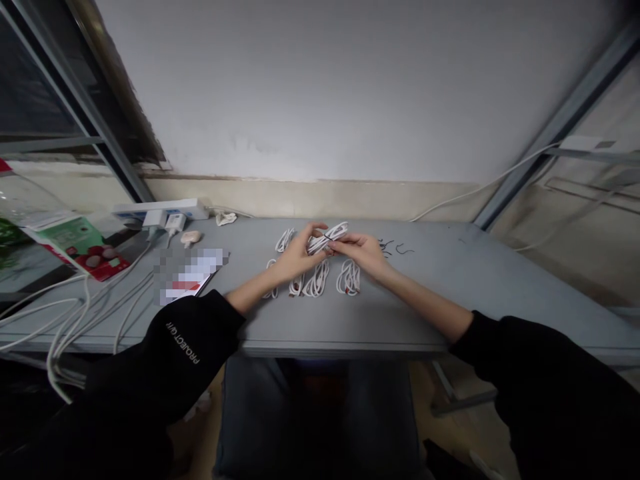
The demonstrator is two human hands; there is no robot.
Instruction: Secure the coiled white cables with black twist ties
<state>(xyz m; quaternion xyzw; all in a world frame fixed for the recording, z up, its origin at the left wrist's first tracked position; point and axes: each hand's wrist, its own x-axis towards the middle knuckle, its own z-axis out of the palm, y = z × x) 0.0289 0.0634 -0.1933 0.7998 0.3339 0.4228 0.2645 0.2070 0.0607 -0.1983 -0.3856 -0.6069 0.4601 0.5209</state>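
Note:
A coiled white cable [339,231] is raised above the desk between my hands, a thin black twist tie [327,237] across its middle. My left hand [294,259] grips the coil's left side, fingers curled around it. From the right, my right hand [367,253] has thumb and fingertips pinched together at the tie; the exact hold on the tie's end is too small to see. Below lie more white cable coils, one [349,277] under my right hand and another [317,279] nearer the middle. One more coil [285,240] sits behind my left hand. Loose black ties [404,249] lie on the right.
The grey desk [320,327] meets a wall behind. A white power strip [193,209] with plugged-in chargers stands back left. Nearer are a partly blurred flat item [193,277], a green-and-red packet [83,247] and trailing cables [65,327]. A metal post [520,147] rises at right.

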